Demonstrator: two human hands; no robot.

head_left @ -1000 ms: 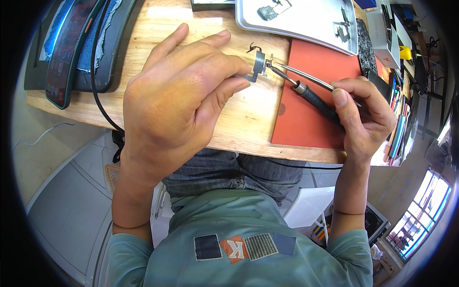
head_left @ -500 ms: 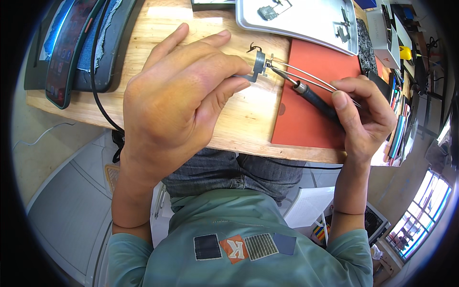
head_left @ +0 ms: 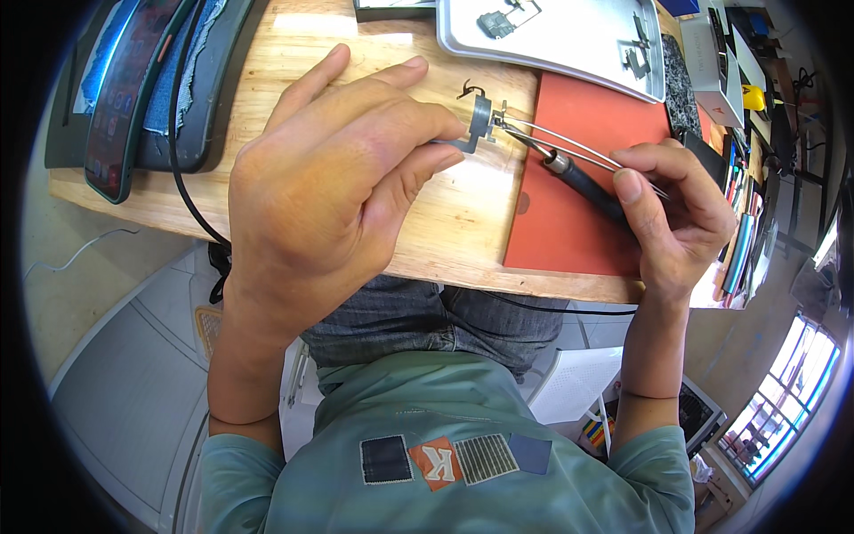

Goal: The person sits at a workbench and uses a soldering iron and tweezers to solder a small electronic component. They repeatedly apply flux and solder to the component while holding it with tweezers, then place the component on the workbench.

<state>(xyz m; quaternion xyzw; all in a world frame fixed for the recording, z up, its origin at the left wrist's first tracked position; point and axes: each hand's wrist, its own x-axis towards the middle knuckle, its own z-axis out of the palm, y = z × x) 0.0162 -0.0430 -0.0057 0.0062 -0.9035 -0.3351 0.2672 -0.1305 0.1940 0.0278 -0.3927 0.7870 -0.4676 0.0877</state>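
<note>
Nothing has shifted: left hand [head_left: 329, 178] grasps grey part [head_left: 479, 125]; right hand [head_left: 672, 214] grasps tweezers [head_left: 569, 147] pointing left.

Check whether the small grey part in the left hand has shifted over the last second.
No. The small grey part, pinched in the left hand, sits at the same spot beside the red mat edge, with the tweezers in the right hand meeting it.

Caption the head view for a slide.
Left hand holds a small grey part above the wooden table while right hand applies tweezers and a soldering iron.
</note>
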